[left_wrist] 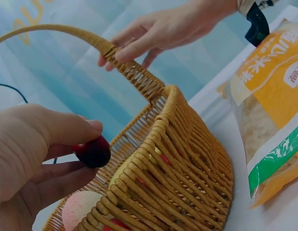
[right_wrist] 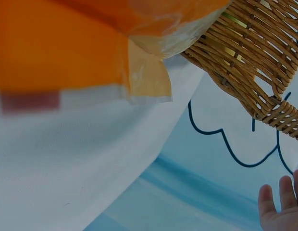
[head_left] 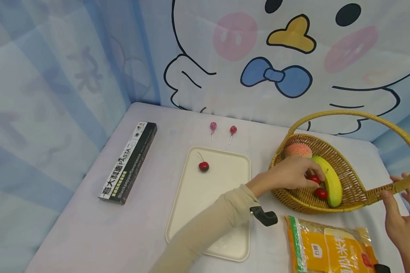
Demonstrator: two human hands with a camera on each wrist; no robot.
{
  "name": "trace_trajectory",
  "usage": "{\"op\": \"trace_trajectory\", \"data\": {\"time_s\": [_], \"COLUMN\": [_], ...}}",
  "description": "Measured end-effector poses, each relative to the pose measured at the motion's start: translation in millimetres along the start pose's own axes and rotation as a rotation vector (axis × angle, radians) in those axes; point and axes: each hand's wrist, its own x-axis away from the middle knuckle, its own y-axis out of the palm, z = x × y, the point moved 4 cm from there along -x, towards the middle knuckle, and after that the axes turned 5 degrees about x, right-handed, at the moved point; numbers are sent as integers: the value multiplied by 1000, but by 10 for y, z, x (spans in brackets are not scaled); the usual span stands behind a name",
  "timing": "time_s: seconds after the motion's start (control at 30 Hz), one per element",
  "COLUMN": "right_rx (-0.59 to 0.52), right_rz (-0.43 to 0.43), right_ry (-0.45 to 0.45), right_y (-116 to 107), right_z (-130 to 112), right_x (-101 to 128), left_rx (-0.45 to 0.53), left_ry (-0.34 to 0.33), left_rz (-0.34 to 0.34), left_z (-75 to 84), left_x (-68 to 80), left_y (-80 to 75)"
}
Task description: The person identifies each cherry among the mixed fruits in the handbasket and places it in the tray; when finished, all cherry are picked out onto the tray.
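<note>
Fingers of my left hand [head_left: 290, 172] are pinching a cherry [left_wrist: 93, 151] inside the basket [head_left: 348, 185] at the table's right edge, beside the banana [head_left: 329, 182]. My right hand [head_left: 404, 214] is touching the basket handle [head_left: 394, 186], fingers relaxed, gripping nothing.

A staged recording booth, not a home — cartoon-printed curtains [head_left: 280, 72] wall in a cloth-covered worktop [head_left: 99, 227] set with props.

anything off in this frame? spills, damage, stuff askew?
No spills or damage. Only oddity: the basket is tipped on its side, handle under the right hand. The left hand pinches a cherry inside it.
</note>
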Motion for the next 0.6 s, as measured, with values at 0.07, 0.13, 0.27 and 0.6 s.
{"op": "trace_trajectory", "data": {"time_s": [0.07,0.13,0.27,0.6], "right_rx": [-5,-9,-13,-96], "right_rz": [4,8,5,31], "right_ry": [-6,-4,3,-56], "right_y": [4,12,29,42], "right_z": [2,8,22,24], "right_x": [0,0,5,14], "left_rx": [5,8,10,18], "left_ry": [12,26,41,62], "left_rz": [13,26,49,106], "left_z": [0,6,26,67], "left_x": [22,44,84,260], "left_y": [-23,-43,-77,-211]}}
